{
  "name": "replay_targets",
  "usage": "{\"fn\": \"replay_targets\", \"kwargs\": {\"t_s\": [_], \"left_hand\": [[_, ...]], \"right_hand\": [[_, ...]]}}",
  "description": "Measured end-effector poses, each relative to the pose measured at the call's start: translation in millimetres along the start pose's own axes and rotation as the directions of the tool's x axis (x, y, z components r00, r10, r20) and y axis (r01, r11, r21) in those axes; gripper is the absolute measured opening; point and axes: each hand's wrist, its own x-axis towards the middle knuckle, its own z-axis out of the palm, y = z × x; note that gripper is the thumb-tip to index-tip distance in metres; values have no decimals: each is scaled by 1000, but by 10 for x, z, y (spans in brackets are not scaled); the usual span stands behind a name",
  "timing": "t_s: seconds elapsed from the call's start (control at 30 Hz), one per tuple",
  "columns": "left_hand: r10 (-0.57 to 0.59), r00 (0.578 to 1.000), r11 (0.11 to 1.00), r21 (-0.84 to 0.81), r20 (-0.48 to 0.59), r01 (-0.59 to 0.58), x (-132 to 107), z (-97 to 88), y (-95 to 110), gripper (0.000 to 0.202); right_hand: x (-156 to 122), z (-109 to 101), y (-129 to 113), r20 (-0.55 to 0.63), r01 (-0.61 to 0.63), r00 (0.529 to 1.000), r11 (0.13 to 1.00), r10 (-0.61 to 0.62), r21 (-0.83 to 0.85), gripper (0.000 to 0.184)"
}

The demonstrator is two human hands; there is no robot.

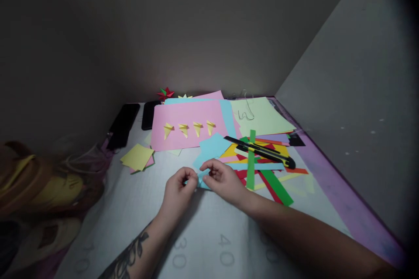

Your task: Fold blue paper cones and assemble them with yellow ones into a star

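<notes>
A small piece of light blue paper (203, 179) is held between both hands above the white tabletop. My left hand (182, 185) pinches its left side, thumb and fingers closed. On its right side my right hand (222, 179) grips it between thumb and curled fingers. The fingers cover much of the paper, so its folds are hard to make out. Just beyond the hands lie loose light blue paper squares (211, 146). Farther back, several folded yellow paper pieces (197, 128) stand in a row on a pink sheet (186, 111).
A black utility knife (265, 151) lies on coloured paper strips (251, 165) to the right. Yellow paper squares (137, 157) are stacked at left, near a dark phone (126, 118). Pale green sheets (258, 117) and a red-green paper star (165, 93) are at the back by the wall.
</notes>
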Motion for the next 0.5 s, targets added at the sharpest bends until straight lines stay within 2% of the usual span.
{"fn": "replay_targets", "kwargs": {"t_s": [0.1, 0.2, 0.33, 0.5], "left_hand": [[-13, 1000, 1000, -24, 19, 13, 8, -13, -5, 13], [-18, 999, 998, -51, 50, 20, 13, -33, 12, 20], [-2, 998, 999, -38, 71, 5, 8, -42, 36, 27], [12, 996, 997, -81, 85, -5, -11, -27, 5, 24]], "right_hand": [[-6, -32, -24, 4, 145, 989, 986, -146, -79, 33], [4, -56, -67, 22, 269, 963, 946, -270, -181, 34], [19, -68, -88, 37, 338, 940, 916, -339, -217, 31], [14, -90, -40, 74, 399, 916, 874, -395, -277, 37]]}}
